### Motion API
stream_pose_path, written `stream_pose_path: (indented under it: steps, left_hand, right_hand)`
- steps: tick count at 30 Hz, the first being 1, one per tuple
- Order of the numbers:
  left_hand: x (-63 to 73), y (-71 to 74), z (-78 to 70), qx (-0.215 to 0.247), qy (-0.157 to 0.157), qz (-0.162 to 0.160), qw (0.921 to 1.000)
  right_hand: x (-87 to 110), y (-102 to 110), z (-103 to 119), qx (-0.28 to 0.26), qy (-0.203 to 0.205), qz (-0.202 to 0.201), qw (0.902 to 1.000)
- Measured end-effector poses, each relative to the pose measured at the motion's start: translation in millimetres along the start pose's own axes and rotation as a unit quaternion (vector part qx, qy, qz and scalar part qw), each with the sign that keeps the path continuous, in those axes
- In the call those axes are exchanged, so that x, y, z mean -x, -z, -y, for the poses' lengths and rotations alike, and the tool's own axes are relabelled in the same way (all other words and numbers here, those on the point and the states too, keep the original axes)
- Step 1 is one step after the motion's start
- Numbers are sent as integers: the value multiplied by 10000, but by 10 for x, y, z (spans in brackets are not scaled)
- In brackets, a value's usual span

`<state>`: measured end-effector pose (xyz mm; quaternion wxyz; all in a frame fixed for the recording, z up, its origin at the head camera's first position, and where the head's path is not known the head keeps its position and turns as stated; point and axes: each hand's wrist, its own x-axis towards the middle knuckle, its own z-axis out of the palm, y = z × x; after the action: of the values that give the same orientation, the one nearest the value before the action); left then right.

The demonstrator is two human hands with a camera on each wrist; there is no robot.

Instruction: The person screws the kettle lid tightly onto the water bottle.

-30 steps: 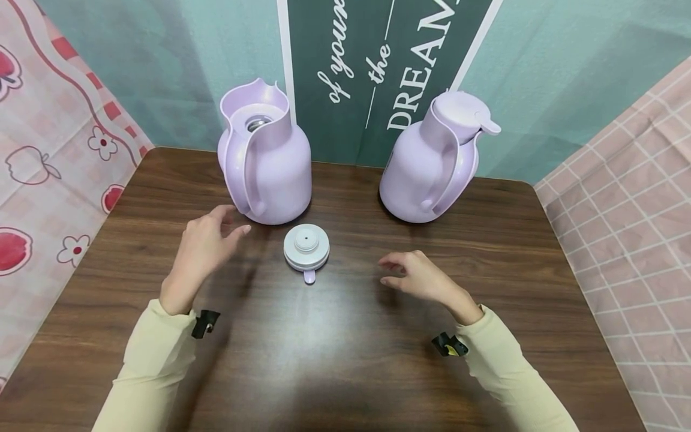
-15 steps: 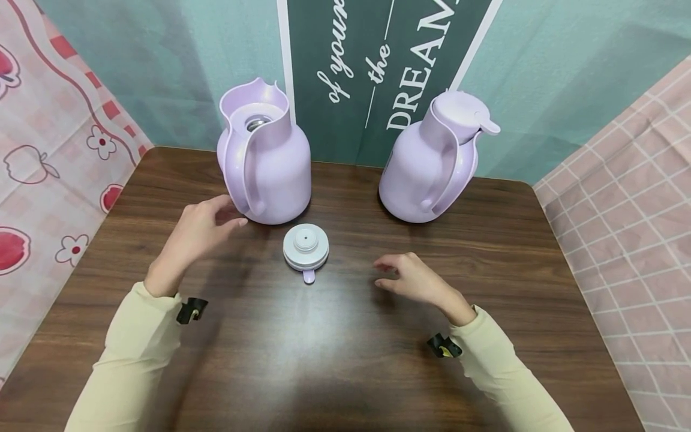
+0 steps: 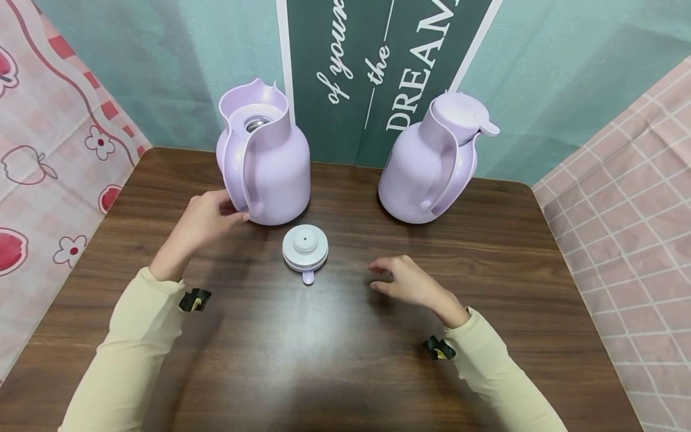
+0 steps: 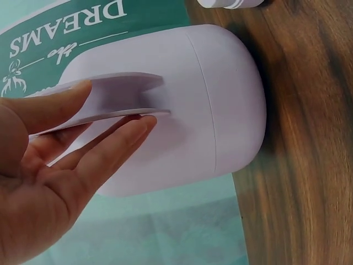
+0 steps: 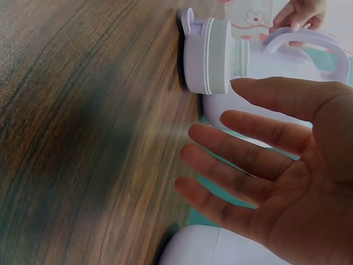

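A lilac vacuum jug [image 3: 278, 171] with an uncovered mouth stands upright at the back left. My left hand [image 3: 202, 221] is at the lower part of its handle [image 4: 129, 94]; in the left wrist view the thumb lies along one side and the fingers along the other, pinching it. A round white stopper lid [image 3: 305, 247] lies upside down on the table in front of the jug, its lilac tab towards me. My right hand [image 3: 407, 281] hovers over the table to the right of the lid, holding nothing, its fingers spread and relaxed in the right wrist view [image 5: 248, 160].
A second lilac jug [image 3: 423, 171] with its lid on stands at the back right, handle towards the front right. The brown wooden table [image 3: 345, 360] ends at a green cloth backdrop [image 3: 545, 90], with patterned cloths at both sides.
My left hand has moved up and closed in on the left jug's handle. My right hand has drifted slightly left and towards me. Jugs and lid stay in place.
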<state>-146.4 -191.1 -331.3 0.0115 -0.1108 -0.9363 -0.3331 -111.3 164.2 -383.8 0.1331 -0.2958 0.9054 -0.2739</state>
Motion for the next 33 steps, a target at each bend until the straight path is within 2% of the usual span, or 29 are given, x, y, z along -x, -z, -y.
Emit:
stream_pose_path:
  steps: [19,28,33]
  left_hand:
    - [-92,23,-5,-191,26,60,9998]
    - [-107,7,4,-326,-238,-137,9991]
    - [-107,1,-15,-335,-279,-202,9988]
  right_hand:
    - [-34,-22,-11,27,-56,91,9999]
    - [-36,-18,-18,17,-42,110,9999]
    - [-35,-9,-2,-24,-57,110,9999]
